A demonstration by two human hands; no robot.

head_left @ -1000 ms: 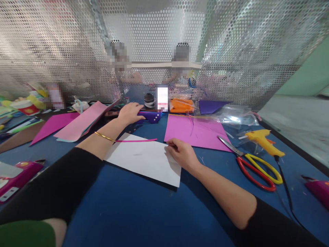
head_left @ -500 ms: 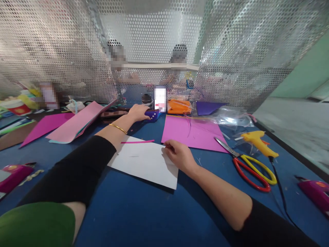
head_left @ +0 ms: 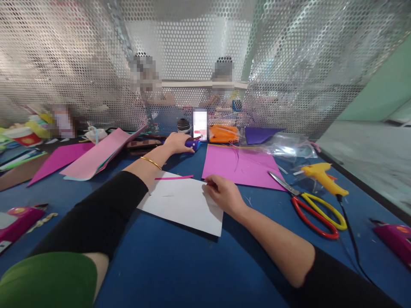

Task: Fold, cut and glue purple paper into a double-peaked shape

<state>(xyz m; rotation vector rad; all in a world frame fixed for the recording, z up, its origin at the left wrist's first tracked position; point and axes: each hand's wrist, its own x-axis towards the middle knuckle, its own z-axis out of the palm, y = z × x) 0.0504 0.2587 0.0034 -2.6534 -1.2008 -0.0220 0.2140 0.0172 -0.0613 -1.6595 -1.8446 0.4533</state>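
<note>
Right hand [head_left: 224, 194] at white sheet [head_left: 180, 201] edge

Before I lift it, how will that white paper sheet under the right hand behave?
The white paper sheet lies flat and thin on the blue table, so it is probably light and floppy, sagging if lifted by the corner where the right hand rests. Pushed, it would likely slide easily.

Left hand [head_left: 177, 142] on purple object [head_left: 192, 145]

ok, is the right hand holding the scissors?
No, the right hand rests on the corner of the white sheet; the scissors lie apart on the table.
</note>
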